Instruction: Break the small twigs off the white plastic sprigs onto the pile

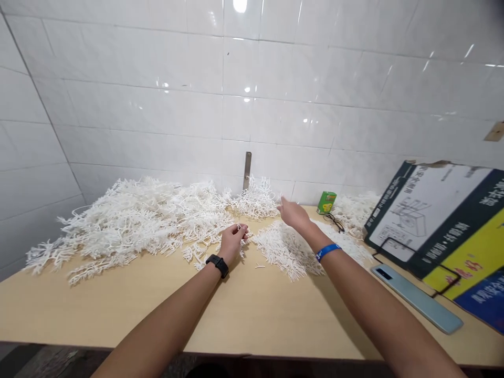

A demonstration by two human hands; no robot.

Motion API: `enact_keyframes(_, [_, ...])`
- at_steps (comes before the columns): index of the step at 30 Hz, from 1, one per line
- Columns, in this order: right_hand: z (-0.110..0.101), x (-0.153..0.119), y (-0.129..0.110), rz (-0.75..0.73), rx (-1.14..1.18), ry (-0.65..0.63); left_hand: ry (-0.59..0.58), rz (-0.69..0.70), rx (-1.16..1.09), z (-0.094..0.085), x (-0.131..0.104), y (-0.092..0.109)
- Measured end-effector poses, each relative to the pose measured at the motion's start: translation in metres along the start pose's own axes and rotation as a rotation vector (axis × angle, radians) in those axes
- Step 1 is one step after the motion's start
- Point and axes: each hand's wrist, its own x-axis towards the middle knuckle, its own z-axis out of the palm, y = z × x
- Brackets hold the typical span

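My left hand (233, 242), with a black watch band on its wrist, is closed in a pinch on a white branched plastic piece (246, 235). My right hand (294, 214), wearing a blue wristband, is raised over the far side of a pile of small loose white pieces (281, 247). Its fingers look drawn together, and what they hold, if anything, is too small to make out. A large tangled heap of white branched plastic pieces (145, 220) lies left of my left hand. Beyond both hands, a smaller white clump (258, 200) rests near the wall.
A metal strip (247, 170) stands against the tiled wall. To the right are a small green box (326, 202), a dark cord (334, 222), more white pieces (354, 210), a light blue phone (419, 299), a black wire frame (447, 289) and a large printed carton (441, 231).
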Motion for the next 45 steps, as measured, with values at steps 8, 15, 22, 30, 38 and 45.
enact_keyframes(8, [0.04, -0.05, 0.029, -0.029, -0.054, -0.123, 0.039, 0.024, -0.019, -0.001, 0.001, 0.005])
enact_keyframes(15, [0.051, -0.032, 0.031, -0.034, -0.045, -0.111, 0.096, 0.031, 0.014, -0.001, 0.003, -0.002])
enact_keyframes(22, [0.081, 0.019, 0.009, -0.166, -0.098, -0.334, 0.114, 0.052, 0.055, -0.001, 0.004, -0.002])
enact_keyframes(30, [0.065, -0.02, -0.013, -0.238, -0.156, -0.302, 0.132, 0.05, 0.077, -0.003, 0.006, -0.001])
enact_keyframes(38, [0.053, -0.16, -0.021, -0.384, 0.253, -0.403, 0.086, 0.094, 0.124, 0.002, -0.003, 0.007])
enact_keyframes(45, [0.067, -0.269, -0.04, -0.368, 0.204, -0.355, 0.027, 0.297, 0.088, 0.01, -0.015, 0.038])
